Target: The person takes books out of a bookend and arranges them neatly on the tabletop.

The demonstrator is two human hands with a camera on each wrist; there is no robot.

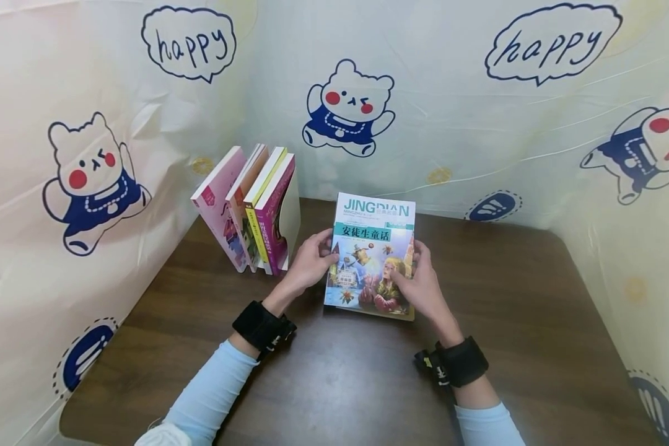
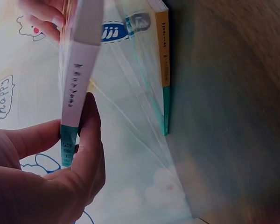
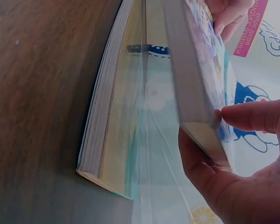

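Observation:
Both hands hold a children's storybook [image 1: 362, 214] with a blue-white cover, teal title band and a painted figure. My left hand [image 1: 311, 261] grips its left edge, with the thumb on the cover side. On the opposite edge, my right hand [image 1: 424, 288] pinches the book between thumb and fingers. The left wrist view shows the held book's pale spine with a teal end. Below it, with a gap between, a second book [image 2: 163, 51] with an orange and teal spine lies flat on the table. Its page edges face the right wrist camera.
Several books [image 1: 270, 210] stand leaning at the back left, beside a pale upright panel [image 1: 291, 217] at their right. The brown wooden table [image 1: 334, 384] is bordered by a printed curtain [image 1: 440, 124] behind and at both sides.

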